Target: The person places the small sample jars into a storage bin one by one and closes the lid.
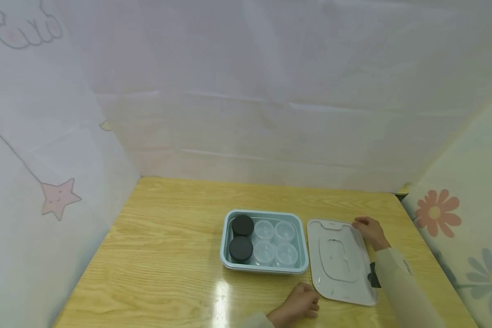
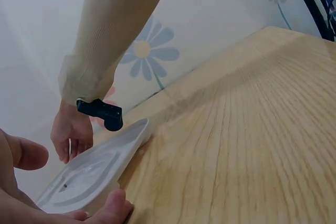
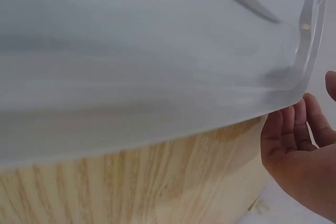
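A pale, flat plastic lid [image 1: 340, 259] with a raised rim lies on the table to the right of a light blue tray [image 1: 225, 269]. My right hand [image 1: 371, 232] is at the lid's far right corner. In the right wrist view, the fingertips [image 3: 302, 106] touch the rim from outside, with the thumb apart. Beside the lid's near left corner is my left hand [image 1: 298, 303]. Its fingers [image 2: 113, 211] reach the lid's edge in the left wrist view, while the thumb stays clear of it.
Inside the tray stand two black-topped round containers [image 1: 242, 248] and several clear round cups [image 1: 264, 253]. The wooden table [image 1: 160, 255] extends left of the tray. Printed white sheets [image 1: 246, 136] enclose the back and sides. A black device [image 1: 374, 275] is at the right wrist.
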A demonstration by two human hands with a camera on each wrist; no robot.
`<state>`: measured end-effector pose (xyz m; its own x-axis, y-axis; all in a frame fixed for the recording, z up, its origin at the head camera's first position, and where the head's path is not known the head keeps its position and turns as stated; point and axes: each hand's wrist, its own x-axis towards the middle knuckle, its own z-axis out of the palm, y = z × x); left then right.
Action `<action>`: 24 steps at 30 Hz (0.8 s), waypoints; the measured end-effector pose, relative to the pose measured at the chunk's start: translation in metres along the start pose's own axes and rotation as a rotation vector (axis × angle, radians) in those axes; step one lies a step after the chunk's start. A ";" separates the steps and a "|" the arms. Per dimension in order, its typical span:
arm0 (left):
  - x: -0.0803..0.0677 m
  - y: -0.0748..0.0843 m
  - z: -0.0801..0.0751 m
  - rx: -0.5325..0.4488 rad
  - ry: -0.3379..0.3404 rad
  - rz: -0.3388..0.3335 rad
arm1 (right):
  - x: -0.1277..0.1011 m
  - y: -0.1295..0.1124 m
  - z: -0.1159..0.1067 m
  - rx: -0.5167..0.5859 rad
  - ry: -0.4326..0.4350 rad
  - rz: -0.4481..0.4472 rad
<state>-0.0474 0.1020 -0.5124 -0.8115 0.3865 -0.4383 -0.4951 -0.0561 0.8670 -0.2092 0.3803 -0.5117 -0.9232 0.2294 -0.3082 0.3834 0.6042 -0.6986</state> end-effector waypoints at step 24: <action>0.006 -0.002 0.001 -0.170 -0.078 -0.159 | -0.014 0.007 -0.019 -0.046 -0.184 -0.059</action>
<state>-0.0511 0.1056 -0.5163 -0.6963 0.4720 -0.5407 -0.6650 -0.1408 0.7335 -0.1940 0.3958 -0.5000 -0.9219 0.0516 -0.3840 0.3237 0.6474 -0.6900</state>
